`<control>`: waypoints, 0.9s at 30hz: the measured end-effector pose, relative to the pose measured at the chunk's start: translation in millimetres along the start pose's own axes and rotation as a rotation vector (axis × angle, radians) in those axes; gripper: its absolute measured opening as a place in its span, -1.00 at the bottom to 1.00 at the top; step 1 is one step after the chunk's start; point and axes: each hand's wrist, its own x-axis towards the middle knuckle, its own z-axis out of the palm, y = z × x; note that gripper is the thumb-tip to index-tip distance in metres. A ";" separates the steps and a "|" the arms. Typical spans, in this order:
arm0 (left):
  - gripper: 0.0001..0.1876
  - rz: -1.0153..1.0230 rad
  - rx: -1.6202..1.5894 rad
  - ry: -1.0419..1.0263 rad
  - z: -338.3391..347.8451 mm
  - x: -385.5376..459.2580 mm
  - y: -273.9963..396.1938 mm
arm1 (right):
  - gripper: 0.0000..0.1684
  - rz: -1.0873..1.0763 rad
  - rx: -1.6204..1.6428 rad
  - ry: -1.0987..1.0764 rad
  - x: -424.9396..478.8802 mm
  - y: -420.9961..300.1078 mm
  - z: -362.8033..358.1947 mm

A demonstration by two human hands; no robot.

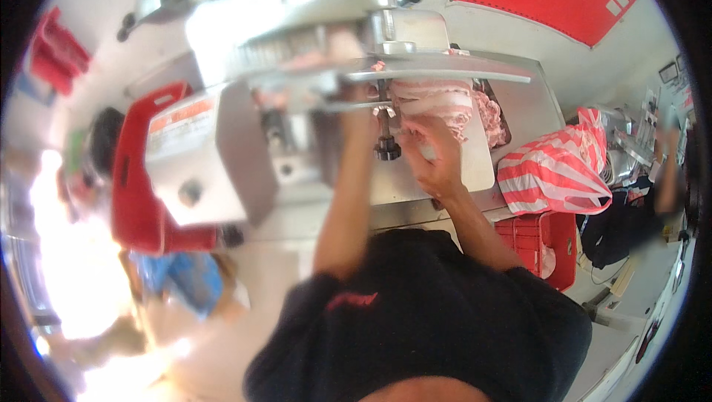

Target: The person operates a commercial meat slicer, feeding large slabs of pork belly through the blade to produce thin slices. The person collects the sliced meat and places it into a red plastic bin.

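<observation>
In front of me stands a metal meat slicer (289,29), blurred across its upper part. My left hand (357,115) reaches up into it; the fingers are hidden behind the machine's parts. Beside a black knob (387,151) on a threaded rod, my right hand (439,154) is cupped, thumb and fingers apart. Its fingertips are at the lower left edge of a stack of sliced, fat-streaked meat (436,99); whether they touch it is unclear. The stack lies on a white board (475,171). More meat (489,118) sits on a dark tray to the right.
A red-and-white striped plastic bag (550,168) is on the right, above a red crate (559,252). Another red crate (130,179) stands behind the slicer's white housing (189,163) at left. A blue bag (189,279) lies lower left. Another person (628,218) is at far right.
</observation>
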 end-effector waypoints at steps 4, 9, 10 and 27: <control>-0.71 -0.038 -0.189 0.027 8.0 -18.5 11.4 | -0.50 -0.116 -0.196 -0.084 28.5 -10.4 18.7; -0.74 -0.103 -0.314 0.091 -1.2 -39.6 21.6 | -0.52 -0.083 -0.100 -0.220 21.7 -9.6 13.3; -0.74 -0.051 -0.183 0.053 -4.4 -40.4 20.2 | -0.54 -0.088 -0.076 -0.225 24.5 -7.9 8.2; -0.73 -0.001 -0.013 -0.179 -0.2 17.0 -1.0 | -0.49 0.419 -0.178 0.337 55.1 61.2 -49.7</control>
